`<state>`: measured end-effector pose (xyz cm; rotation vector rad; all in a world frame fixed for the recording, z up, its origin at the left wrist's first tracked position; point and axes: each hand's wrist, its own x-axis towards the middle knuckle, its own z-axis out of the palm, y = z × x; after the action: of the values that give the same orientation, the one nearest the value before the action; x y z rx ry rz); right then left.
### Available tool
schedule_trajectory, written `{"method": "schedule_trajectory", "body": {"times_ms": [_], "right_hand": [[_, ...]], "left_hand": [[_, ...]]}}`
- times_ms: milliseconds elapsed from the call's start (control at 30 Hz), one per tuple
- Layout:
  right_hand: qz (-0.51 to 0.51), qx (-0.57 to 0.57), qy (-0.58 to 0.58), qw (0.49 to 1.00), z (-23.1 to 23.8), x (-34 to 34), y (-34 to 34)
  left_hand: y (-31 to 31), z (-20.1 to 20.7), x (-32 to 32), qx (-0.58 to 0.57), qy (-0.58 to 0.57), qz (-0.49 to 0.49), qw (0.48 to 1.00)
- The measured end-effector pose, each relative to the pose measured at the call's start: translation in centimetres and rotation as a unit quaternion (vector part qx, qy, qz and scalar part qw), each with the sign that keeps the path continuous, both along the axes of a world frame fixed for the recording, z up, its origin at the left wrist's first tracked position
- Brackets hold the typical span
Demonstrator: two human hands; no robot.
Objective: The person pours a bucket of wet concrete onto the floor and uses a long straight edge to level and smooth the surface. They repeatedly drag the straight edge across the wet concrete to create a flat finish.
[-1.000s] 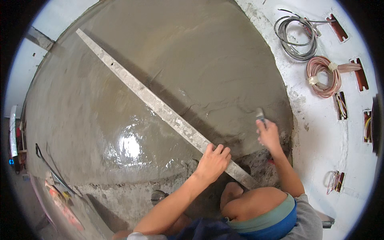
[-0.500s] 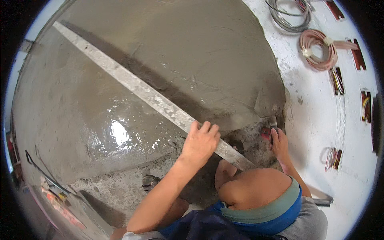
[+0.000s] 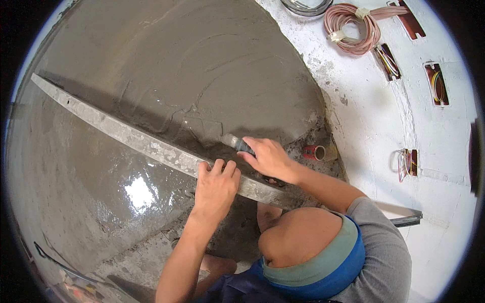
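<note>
My left hand (image 3: 217,186) is closed over the near part of a long, flat, mortar-spotted straightedge (image 3: 136,143). The bar runs slantwise from the far left back to beside my bent knee and rests on grey wet mortar (image 3: 237,76). In my right hand (image 3: 268,159) is a trowel (image 3: 233,141), gripped by its dark handle. Its mortar-coated blade lies on the wet surface just beyond the bar, its outline only partly distinct. Wet mortar on the near side of the bar shines with a bright reflection.
A short red tube-like piece (image 3: 314,152) sits by the wall's foot. Along the white wall (image 3: 374,116) at right are a pinkish cable coil (image 3: 352,29), a grey coil (image 3: 307,6) and several boxes with wires. A dark bar (image 3: 407,219) lies behind my right arm. My bare knee (image 3: 303,235) is close below the straightedge.
My right hand has brought the trowel leftward from beside the wall to the mortar along the straightedge. The left hand stays on the bar. The whole view has shifted.
</note>
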<state>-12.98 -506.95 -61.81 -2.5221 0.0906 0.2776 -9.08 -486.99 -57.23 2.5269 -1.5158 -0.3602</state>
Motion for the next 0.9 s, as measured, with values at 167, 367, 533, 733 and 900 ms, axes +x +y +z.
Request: {"method": "schedule_trajectory", "body": {"times_ms": [167,367,533,733,900], "right_hand": [[-0.011,-0.184,-0.002,0.983,0.8,2.0,-4.2],[-0.16,-0.287,-0.046,0.943,-0.1,1.9,-13.9],[-0.322,-0.195,0.004,0.926,-2.4,-0.4,-20.2],[-0.462,0.222,0.058,0.856,-1.1,3.4,-14.9],[-0.352,0.252,0.076,0.898,-1.0,8.1,-7.0]], "left_hand": [[0.5,-0.5,0.1,0.021,-0.016,-0.007,1.0],[0.5,-1.3,0.1,0.013,-0.009,-0.006,1.0],[0.2,-1.6,0.1,0.004,0.0,-0.008,1.0],[0.5,-3.0,0.3,-0.006,-0.014,0.0,1.0],[-0.2,-2.8,0.4,0.0,-0.019,-0.018,1.0]]}}
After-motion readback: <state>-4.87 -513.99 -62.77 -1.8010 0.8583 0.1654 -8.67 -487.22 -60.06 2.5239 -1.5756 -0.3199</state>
